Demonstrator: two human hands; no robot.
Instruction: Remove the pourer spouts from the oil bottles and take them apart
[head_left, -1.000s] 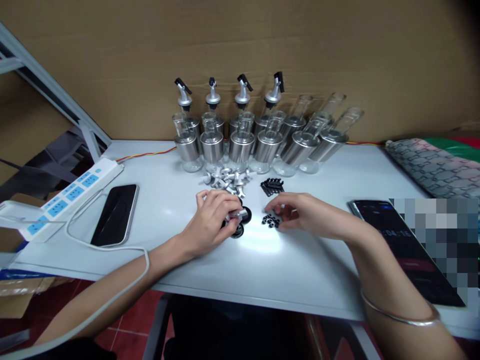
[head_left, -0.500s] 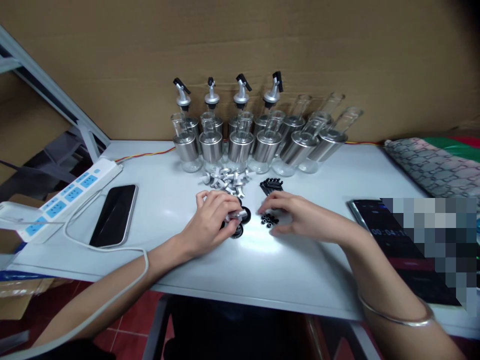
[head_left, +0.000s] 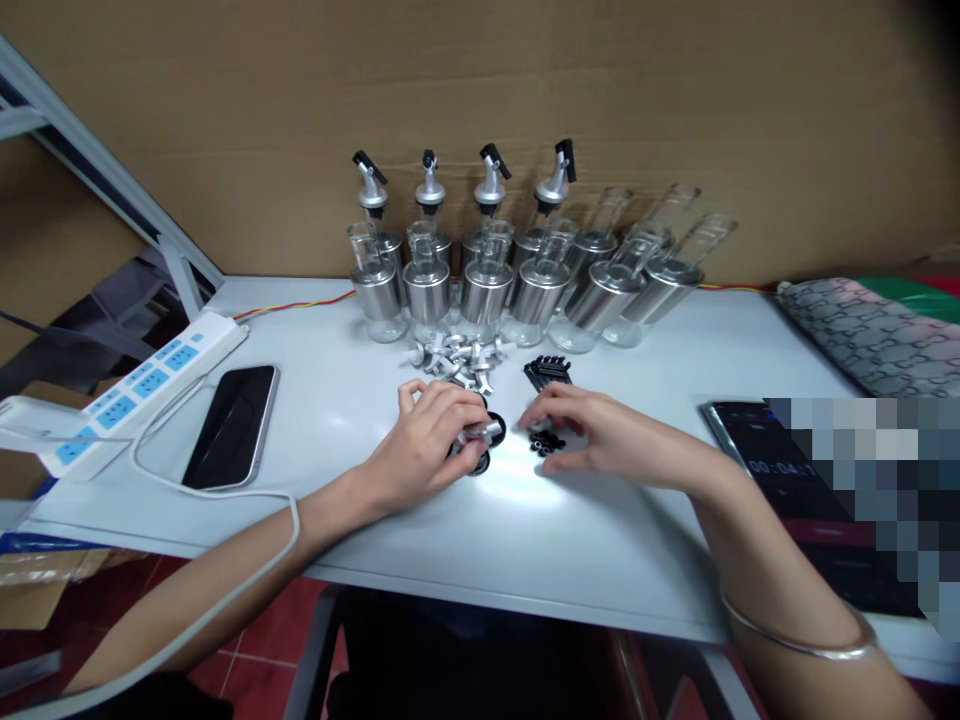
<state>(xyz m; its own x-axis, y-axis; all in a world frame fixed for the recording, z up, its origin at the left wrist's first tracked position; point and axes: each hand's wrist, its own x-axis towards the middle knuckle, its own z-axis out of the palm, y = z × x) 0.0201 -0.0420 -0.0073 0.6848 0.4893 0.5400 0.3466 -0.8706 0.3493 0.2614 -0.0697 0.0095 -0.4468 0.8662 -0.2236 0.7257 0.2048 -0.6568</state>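
Observation:
My left hand (head_left: 431,432) is curled round a small silver pourer spout (head_left: 484,434) at the middle of the white table (head_left: 525,540). Black round stoppers (head_left: 480,462) lie just under that hand. My right hand (head_left: 600,432) rests over a little heap of black rings (head_left: 547,443), fingertips bent down onto them; whether it grips one I cannot see. Behind the hands lie a pile of silver spouts (head_left: 459,358) and a bundle of black clips (head_left: 547,371). Several glass-and-steel bottles (head_left: 486,290) stand at the back, some topped with pourers (head_left: 490,185).
A black phone (head_left: 232,425) lies at the left beside a white power strip (head_left: 120,392) and its cable. A dark tablet (head_left: 810,490) lies at the right. A patterned cloth (head_left: 870,330) is at the far right. A cardboard wall (head_left: 480,100) stands behind.
My right hand has slid a little left and closer over the black rings. My left hand keeps the silver spout in about the same spot.

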